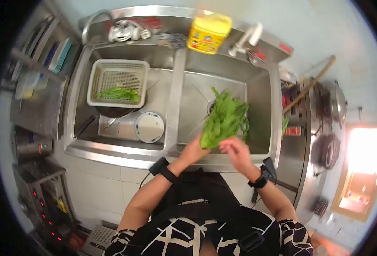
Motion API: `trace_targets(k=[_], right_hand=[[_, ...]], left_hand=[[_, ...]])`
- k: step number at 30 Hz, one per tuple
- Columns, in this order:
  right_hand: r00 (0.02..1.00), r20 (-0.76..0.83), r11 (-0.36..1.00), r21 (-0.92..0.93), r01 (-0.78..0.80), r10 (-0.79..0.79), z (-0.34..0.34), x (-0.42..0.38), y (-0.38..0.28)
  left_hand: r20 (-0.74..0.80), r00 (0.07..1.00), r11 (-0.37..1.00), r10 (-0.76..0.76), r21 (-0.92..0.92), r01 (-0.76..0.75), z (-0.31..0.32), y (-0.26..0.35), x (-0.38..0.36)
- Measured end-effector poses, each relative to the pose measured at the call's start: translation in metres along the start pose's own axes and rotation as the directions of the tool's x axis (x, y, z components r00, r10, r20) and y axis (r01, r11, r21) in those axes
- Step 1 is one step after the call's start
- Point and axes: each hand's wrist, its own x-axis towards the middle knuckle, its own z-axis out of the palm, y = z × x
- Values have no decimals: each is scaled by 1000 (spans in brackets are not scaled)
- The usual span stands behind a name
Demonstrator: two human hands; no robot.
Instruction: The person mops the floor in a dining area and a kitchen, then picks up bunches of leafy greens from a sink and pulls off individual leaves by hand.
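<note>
A bunch of leafy green lettuce [224, 117] hangs over the front of the right sink basin. My left hand [194, 150] is closed round its near end, with the fingers partly hidden by the leaves. Close beside it, my right hand [236, 151] has its fingers curled together at the near edge of the leaves. Slight blur hides whatever may be between those fingertips.
The left basin [154, 81] holds a white basket [93, 83] with cut green stems [118, 94], a dark pan beneath it and a white plate [150, 127]. A yellow jug [209, 32] and white faucet [246, 40] stand behind; a wooden stick [314, 81] leans at right.
</note>
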Motion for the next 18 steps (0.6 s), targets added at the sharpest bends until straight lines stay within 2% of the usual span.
trace_targets(k=[1,3,4,6,7,8,9,11,12,14,15,16,18], right_hand=[[981,-123,984,117,-137,152,-18,-11,19],[915,-340,975,111,-192,218,-50,-26,59],[906,-353,971,128,-201,234,-64,-32,78],[783,-413,879,317,-356,465,-82,-37,112],[776,-418,874,330,-355,473,-86,-36,128],[779,-416,882,202,-425,470,-89,-31,143],[780,-412,870,68,-489,471,-91,-25,161],[842,-351,879,-99,-467,408,-78,-16,220],[878,-298,890,-151,-430,374,-69,-6,245],[723,-64,724,-9,-689,688,-41,11,297],[591,95,588,60,-806,801,-28,26,311],[438,258,428,99,-899,861,-14,42,323],[210,352,95,319,-943,912,15,63,351]], left_hand=[[-25,996,993,-82,78,83,1,8,12],[-84,971,956,-224,175,236,-1,16,40],[-124,973,950,-196,223,220,1,9,53],[-149,975,937,-162,287,200,10,-12,74],[-216,964,927,-154,307,216,15,-20,81],[-285,948,916,-141,325,234,19,-32,89],[-277,950,912,-142,336,234,27,-57,96],[-383,882,755,-274,483,444,46,-109,95],[-380,881,748,-282,489,450,48,-114,96],[-249,910,716,-330,563,414,52,-120,94],[-159,919,765,-361,512,390,49,-116,93],[-66,922,811,-381,455,368,45,-108,93],[57,895,864,-442,293,408,40,-104,88]])
